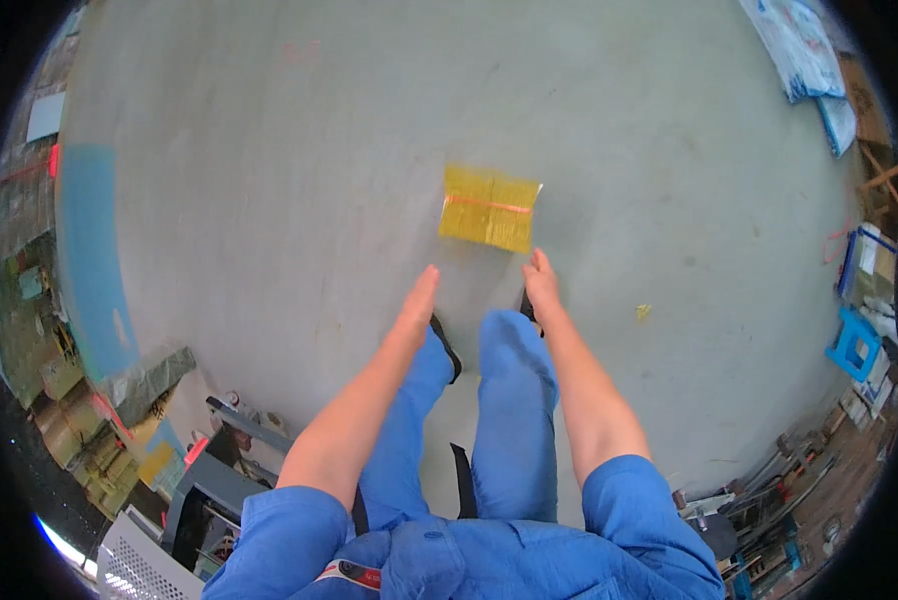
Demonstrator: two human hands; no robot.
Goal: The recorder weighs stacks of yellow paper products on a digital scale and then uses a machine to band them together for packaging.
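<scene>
Most of the view is bare grey concrete floor (269, 200), with wide open room around a yellow bundle (489, 208) tied by an orange band, lying flat just ahead of the hands. White and blue sacks (804, 50) sit far right; a blue crate (853, 343) lower right. Left hand (419, 295) and right hand (541, 280) reach down, fingers straight, holding nothing.

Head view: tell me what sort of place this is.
Probably a workshop or warehouse: bare concrete floor, stacked white sacks at the edge, metal parts and tools piled nearby.
</scene>
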